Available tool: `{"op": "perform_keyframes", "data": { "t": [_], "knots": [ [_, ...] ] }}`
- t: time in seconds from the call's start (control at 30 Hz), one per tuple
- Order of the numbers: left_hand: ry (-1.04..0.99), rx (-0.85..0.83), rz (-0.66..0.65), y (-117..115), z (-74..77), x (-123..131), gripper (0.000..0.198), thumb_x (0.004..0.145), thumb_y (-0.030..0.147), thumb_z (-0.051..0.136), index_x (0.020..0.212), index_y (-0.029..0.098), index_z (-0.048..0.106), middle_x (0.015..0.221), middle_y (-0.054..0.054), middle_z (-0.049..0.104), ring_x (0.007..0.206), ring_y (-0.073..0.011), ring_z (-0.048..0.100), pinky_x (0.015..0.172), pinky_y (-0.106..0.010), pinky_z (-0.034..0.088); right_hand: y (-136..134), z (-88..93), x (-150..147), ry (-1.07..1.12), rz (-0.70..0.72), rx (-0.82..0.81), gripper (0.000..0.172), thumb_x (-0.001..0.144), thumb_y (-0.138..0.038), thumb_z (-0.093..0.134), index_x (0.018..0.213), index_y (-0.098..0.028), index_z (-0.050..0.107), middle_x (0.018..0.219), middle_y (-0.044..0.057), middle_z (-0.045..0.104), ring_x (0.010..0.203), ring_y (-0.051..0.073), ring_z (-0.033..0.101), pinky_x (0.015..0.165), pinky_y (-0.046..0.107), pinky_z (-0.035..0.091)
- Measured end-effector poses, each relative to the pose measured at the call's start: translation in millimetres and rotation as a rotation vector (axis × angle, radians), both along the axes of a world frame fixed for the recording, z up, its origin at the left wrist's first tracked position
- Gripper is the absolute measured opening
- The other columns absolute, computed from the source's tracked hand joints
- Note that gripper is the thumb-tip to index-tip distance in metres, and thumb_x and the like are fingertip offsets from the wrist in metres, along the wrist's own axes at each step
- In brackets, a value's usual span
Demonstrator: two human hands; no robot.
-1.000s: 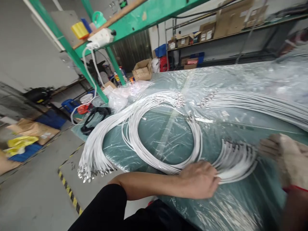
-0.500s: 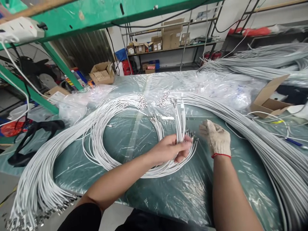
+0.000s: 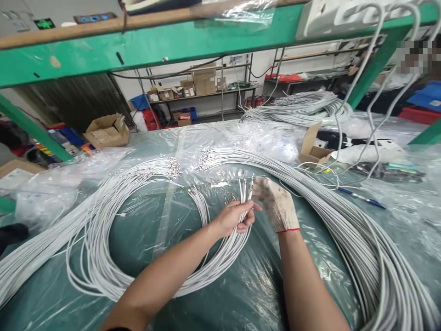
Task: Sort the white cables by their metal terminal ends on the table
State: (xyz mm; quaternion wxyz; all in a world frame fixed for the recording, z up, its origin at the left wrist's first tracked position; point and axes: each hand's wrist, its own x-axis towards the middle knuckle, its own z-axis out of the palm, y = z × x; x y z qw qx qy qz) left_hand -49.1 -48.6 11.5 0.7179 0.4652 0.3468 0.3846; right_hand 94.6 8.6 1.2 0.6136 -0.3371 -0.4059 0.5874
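My bare left hand is closed around a bundle of white cables, whose metal-tipped ends point upward above the fist. Those cables run down into a large coil lying on the plastic-covered table. Beside the tips, my right hand wears a cream knit glove with a red cuff. Its fingers are pinched together at one metal cable end, and a thin line shows at the fingertips. What exactly they grip is too small to make out. Another cable bunch with metal ends lies inside the coil's far side.
Long cable bundles lie on the left and right. Clear plastic bags, an open carton and a blue pen are on the table. A green beam crosses overhead, with white cords hanging at right.
The view has swung to the right. My right hand has come in from the side to the cable tips, its fingers now beside them. My left hand still grips the bundle.
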Motion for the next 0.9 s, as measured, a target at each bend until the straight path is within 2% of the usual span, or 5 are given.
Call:
{"op": "perform_keyframes", "data": {
  "t": [0.1,0.23,0.47,0.77,0.9],
  "knots": [
    [0.004,-0.046,-0.057,1,-5.1,1,0.041,0.084,0.051,0.059,0.096,0.012,0.061,0.054,0.007,0.044,0.037,-0.0038,0.024,0.038,-0.019,0.016,-2,2.0,1,0.029,0.045,-0.020,0.043,0.075,-0.055,0.072,0.097,-0.018,0.073,0.093,0.010,0.075,0.082,0.024,0.072,0.069,0.032,0.058],
    [0.007,-0.093,-0.036,-4,-12.2,10,0.039,0.082,0.052,0.062,0.095,0.015,0.056,0.054,0.007,0.047,0.036,-0.0034,0.024,0.038,-0.018,0.016,-8,6.7,2,-0.068,0.055,-0.078,0.041,0.072,-0.053,0.075,0.095,-0.018,0.073,0.084,0.007,0.074,0.071,0.020,0.068,0.051,0.024,0.050],
    [-0.075,-0.083,0.196,-6,-12.1,11,0.043,0.069,0.047,0.077,0.083,0.018,0.048,0.061,0.005,0.053,0.039,-0.0028,0.034,0.040,-0.017,0.021,-8,14.6,4,0.041,-0.005,-0.078,0.037,0.061,-0.044,0.085,0.083,-0.019,0.071,0.080,0.005,0.072,0.073,0.022,0.068,0.070,0.035,0.057],
    [0.006,-0.106,0.166,-3,-13.0,9,0.038,0.072,0.044,0.075,0.080,0.017,0.050,0.057,0.006,0.049,0.038,-0.0019,0.028,0.041,-0.019,0.014,-13,20.2,19,-0.105,0.041,-0.109,0.036,0.068,-0.048,0.079,0.081,-0.016,0.069,0.070,0.007,0.070,0.057,0.018,0.063,0.044,0.023,0.042],
    [-0.012,-0.104,0.184,-7,-9.3,9,0.038,0.072,0.045,0.075,0.082,0.017,0.051,0.059,0.005,0.052,0.038,-0.0023,0.030,0.042,-0.019,0.016,-13,18.9,15,-0.050,0.067,-0.095,0.036,0.067,-0.048,0.080,0.084,-0.018,0.071,0.074,0.007,0.072,0.066,0.021,0.067,0.055,0.028,0.052]
  ]
}}
